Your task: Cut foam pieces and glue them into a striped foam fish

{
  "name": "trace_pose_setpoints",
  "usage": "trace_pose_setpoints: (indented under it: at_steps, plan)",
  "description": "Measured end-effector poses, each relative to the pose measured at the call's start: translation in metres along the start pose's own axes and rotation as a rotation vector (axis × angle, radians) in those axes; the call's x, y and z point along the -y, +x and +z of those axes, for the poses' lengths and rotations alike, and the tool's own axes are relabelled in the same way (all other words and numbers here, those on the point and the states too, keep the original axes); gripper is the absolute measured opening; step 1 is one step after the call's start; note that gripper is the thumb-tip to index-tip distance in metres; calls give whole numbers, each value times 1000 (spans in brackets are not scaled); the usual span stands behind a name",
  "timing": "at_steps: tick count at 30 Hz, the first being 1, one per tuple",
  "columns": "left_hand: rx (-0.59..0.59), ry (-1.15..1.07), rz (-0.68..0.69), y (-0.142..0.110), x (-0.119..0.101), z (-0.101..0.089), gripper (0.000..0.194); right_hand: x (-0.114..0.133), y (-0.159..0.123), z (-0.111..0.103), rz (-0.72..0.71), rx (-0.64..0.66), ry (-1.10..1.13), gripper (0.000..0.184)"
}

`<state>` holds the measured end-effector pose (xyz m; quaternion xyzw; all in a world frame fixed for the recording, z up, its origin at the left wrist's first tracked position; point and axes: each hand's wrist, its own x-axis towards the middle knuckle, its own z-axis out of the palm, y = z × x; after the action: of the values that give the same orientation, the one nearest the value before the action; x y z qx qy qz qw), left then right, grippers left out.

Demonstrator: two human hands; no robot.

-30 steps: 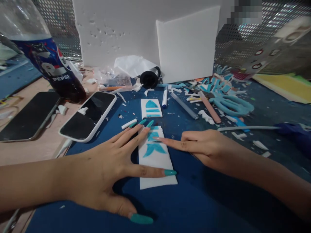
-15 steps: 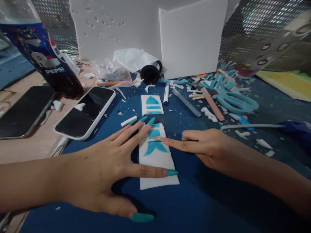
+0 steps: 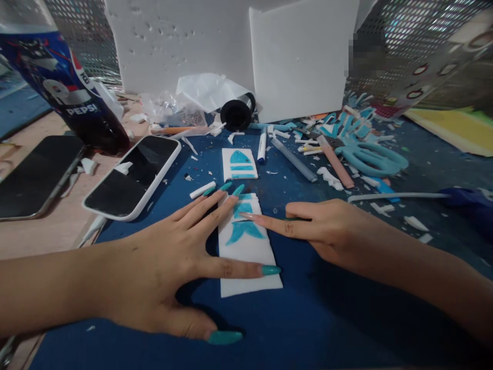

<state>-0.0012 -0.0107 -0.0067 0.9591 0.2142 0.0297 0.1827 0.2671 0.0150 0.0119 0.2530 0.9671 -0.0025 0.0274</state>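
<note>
A white foam strip point(image 3: 250, 262) lies on the blue mat, painted with a turquoise fish tail and a turquoise block. My left hand point(image 3: 169, 267) is spread flat, palm down, its long teal nails over the strip's upper left and right edges. From the right, my right hand point(image 3: 323, 226) reaches in with its index finger stretched out. That fingertip touches the strip between the block and the tail. Its other visible fingers are curled, the thumb is hidden, and I see nothing held. Just beyond lies a smaller white piece point(image 3: 250, 175) with a turquoise fish head and stripes.
A cola bottle point(image 3: 80, 103) and two phones point(image 3: 131, 180) stand and lie on the left. Behind are white foam boards point(image 3: 300, 61) and a black spool point(image 3: 235, 114). Markers point(image 3: 295, 159), light-blue scissors point(image 3: 373, 156) and foam scraps spread on the right.
The whole view has shifted slightly. My right index fingertip has slid a little left along the strip; my left hand keeps its place.
</note>
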Motion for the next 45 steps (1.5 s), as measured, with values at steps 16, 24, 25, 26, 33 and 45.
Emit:
trace_pose_setpoints:
  at_steps: [16, 24, 25, 26, 33, 45]
  plan:
    - [13, -8, -15, -2, 1, 0, 71, -8, 4, -3, -106, -4, -30, 80]
    - [11, 17, -1, -1, -1, 0, 69, -7, 9, -6, -132, 33, -102, 87]
    - [7, 16, -1, 0, -1, 0, 68, -7, 10, -7, -136, 47, -116, 87]
    - [6, 14, -3, 0, -1, 0, 68, -7, 11, -8, -140, 60, -129, 87]
    - [6, 12, -12, 0, 0, 1, 71, -8, 13, -10, -167, 47, -155, 81]
    - [-55, -43, -10, 1, 0, -2, 70, -18, 9, -2, -222, 52, -171, 91]
